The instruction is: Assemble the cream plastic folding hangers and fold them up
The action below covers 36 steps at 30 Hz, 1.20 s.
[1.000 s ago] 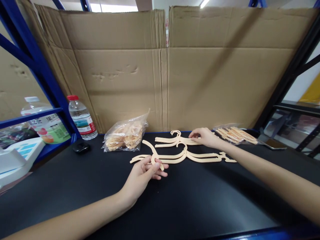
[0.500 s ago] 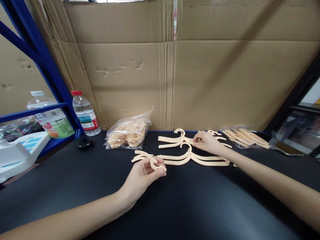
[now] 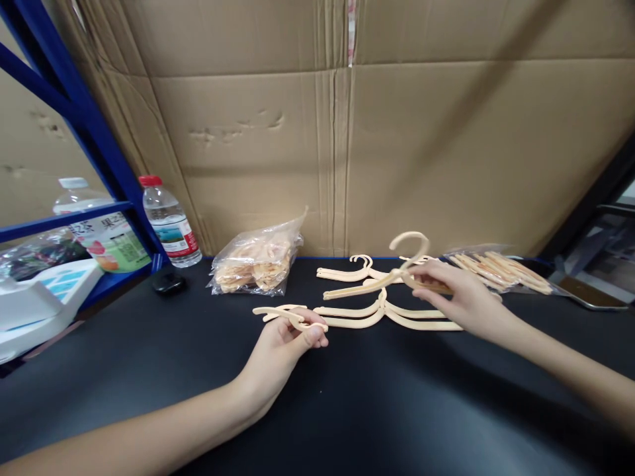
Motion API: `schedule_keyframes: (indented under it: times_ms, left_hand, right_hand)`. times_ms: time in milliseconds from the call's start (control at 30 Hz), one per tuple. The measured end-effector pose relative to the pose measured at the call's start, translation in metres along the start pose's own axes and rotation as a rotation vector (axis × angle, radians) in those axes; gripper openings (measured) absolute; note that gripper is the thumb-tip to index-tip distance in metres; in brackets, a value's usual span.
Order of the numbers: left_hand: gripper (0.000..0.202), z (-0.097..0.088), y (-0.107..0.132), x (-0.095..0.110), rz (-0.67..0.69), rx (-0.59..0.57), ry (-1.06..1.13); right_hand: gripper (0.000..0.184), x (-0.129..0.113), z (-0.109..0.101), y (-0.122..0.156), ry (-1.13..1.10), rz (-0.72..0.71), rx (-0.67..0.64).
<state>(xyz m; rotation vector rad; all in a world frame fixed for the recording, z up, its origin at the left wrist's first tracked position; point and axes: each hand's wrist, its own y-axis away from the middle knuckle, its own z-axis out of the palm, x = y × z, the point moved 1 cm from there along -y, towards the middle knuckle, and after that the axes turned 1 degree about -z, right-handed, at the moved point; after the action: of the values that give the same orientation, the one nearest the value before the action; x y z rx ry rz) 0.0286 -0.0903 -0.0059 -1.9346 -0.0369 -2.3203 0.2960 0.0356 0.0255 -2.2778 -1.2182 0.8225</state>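
Between the thumb and fingers of my left hand (image 3: 290, 347) is a cream plastic piece with a curved hook (image 3: 278, 313), much of it covered by the fingers. My right hand (image 3: 454, 291) grips a cream folding clothes hanger (image 3: 360, 289) by its middle. That hanger is lifted above the others, its round hook pointing up and one arm reaching left. Beneath it, more cream hangers (image 3: 347, 322) lie in a row on the black table. Behind these, further hangers (image 3: 337, 274) lie nearer the cardboard, partly hidden by the raised one and my right hand.
A clear bag of cream parts (image 3: 255, 264) sits left of the hangers, and another bag of long pieces (image 3: 496, 270) lies at right beside a phone (image 3: 592, 293). At left stand a red-capped bottle (image 3: 171, 225) and a black mouse-like object (image 3: 169, 282). Cardboard (image 3: 258, 145) walls the back.
My right hand has raised one hanger off the back group and drawn it toward me and slightly right. My left hand has tilted its piece flatter, staying nearly in place.
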Motion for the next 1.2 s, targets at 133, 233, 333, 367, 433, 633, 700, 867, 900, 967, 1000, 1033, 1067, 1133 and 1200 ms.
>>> schedule_keyframes:
  times_ms: [133,233,333,367,433,633,700,867,900,967,1000,1033,1067,1133,1200]
  left_hand:
    - [0.020,0.001,-0.001,0.001,-0.016,0.000,0.060]
    - [0.019,-0.001,-0.002,0.002,-0.013,-0.029,0.114]
    - [0.017,-0.003,-0.002,0.005,-0.014,-0.089,0.142]
    - [0.016,-0.003,-0.002,0.006,-0.015,-0.113,0.147]
    - [0.015,-0.003,-0.003,0.007,-0.026,-0.153,0.162]
    - [0.008,-0.002,-0.002,0.008,-0.061,-0.208,0.209]
    - [0.009,-0.002,-0.001,0.008,-0.076,-0.207,0.223]
    - [0.009,-0.002,0.001,0.013,-0.084,-0.211,0.253]
    - [0.009,-0.002,0.001,0.013,-0.081,-0.214,0.257]
    - [0.010,-0.002,0.001,0.013,-0.081,-0.224,0.268]
    - [0.010,-0.002,0.001,0.013,-0.084,-0.230,0.275]
    - [0.011,-0.002,0.001,0.013,-0.088,-0.236,0.282]
    - [0.011,-0.002,0.002,0.012,-0.091,-0.240,0.287]
    - [0.012,-0.003,0.002,0.012,-0.094,-0.242,0.291]
    - [0.013,-0.002,0.003,0.013,-0.105,-0.239,0.288]
  right_hand:
    - [0.015,-0.014,0.000,0.019,0.010,-0.049,-0.017]
    - [0.015,-0.016,0.002,0.026,-0.016,-0.065,-0.030]
    - [0.013,-0.017,0.003,0.028,-0.058,-0.078,-0.027]
    - [0.013,-0.018,0.003,0.028,-0.073,-0.077,-0.026]
    - [0.012,-0.019,0.003,0.028,-0.089,-0.077,-0.010]
    - [0.013,-0.019,0.003,0.030,-0.085,-0.113,0.067]
    - [0.013,-0.018,0.003,0.031,-0.073,-0.116,0.062]
    - [0.015,-0.014,0.005,0.033,-0.063,-0.134,0.060]
    - [0.015,-0.014,0.005,0.033,-0.067,-0.137,0.055]
    - [0.016,-0.013,0.006,0.034,-0.069,-0.140,0.045]
    - [0.016,-0.013,0.006,0.034,-0.067,-0.142,0.043]
    - [0.017,-0.014,0.006,0.034,-0.064,-0.143,0.045]
    - [0.017,-0.014,0.006,0.034,-0.061,-0.142,0.046]
    - [0.017,-0.016,0.005,0.034,-0.059,-0.146,0.047]
    - [0.017,-0.018,0.004,0.033,-0.059,-0.154,0.046]
